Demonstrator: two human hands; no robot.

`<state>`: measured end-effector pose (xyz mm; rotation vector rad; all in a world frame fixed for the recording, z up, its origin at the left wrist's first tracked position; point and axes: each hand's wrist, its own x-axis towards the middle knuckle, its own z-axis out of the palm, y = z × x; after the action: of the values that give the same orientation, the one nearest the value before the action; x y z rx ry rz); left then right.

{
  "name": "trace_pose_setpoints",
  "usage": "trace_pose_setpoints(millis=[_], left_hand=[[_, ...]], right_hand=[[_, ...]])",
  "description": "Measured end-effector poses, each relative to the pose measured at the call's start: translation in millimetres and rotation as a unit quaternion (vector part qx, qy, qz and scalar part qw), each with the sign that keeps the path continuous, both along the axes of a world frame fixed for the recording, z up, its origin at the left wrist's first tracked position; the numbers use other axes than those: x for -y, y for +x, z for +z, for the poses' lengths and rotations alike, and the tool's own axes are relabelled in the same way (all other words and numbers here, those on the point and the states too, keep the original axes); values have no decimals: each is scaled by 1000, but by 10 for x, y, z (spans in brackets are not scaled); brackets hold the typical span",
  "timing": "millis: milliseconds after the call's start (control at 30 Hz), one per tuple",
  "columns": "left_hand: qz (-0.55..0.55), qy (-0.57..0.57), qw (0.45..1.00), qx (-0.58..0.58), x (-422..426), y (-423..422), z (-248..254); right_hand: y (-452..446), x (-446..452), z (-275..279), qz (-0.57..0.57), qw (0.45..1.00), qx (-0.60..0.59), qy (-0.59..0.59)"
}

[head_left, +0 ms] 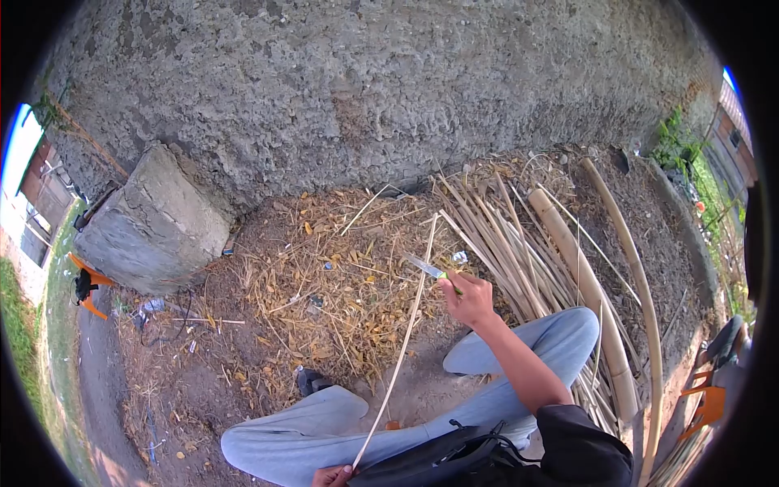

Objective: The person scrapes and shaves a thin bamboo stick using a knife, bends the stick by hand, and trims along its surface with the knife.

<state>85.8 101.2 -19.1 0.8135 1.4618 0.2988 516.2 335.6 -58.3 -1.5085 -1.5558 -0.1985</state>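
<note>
My right hand [468, 299] is closed around the green handle of a knife [425, 266], its blade pointing up and to the left. The blade lies across or very close to a long, thin bamboo strip [403, 345]; whether it touches I cannot tell. Down by my lap, my left hand [331, 476] pinches the lower end of that strip, partly cut off by the frame's bottom edge. From there the strip slants upward between my knees, its far end above the litter-covered ground.
To my right lie a bundle of split bamboo strips [507, 256], a thick bamboo pole [584, 284] and a thinner curved pole [633, 260]. A concrete block [158, 223] stands at left against the rough wall [365, 89]. Shavings and dry leaves [324, 284] cover the ground ahead.
</note>
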Motion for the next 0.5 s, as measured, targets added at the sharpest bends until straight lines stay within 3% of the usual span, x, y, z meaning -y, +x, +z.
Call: trace_pose_setpoints(millis=[233, 300, 333, 400, 500], left_hand=[[14, -11, 999, 37, 17, -18, 43], [-81, 124, 989, -12, 58, -65, 12], [-81, 123, 989, -12, 84, -91, 7], [-6, 18, 1000, 6, 101, -97, 83], [-23, 31, 999, 1, 152, -154, 60]], right_hand=[[26, -75, 15, -17, 1000, -7, -4], [55, -92, 32, -16, 1000, 18, -5], [55, -93, 26, -16, 1000, 18, -6], [49, -92, 48, -5, 1000, 9, -21], [36, -114, 14, -11, 1000, 28, -5]])
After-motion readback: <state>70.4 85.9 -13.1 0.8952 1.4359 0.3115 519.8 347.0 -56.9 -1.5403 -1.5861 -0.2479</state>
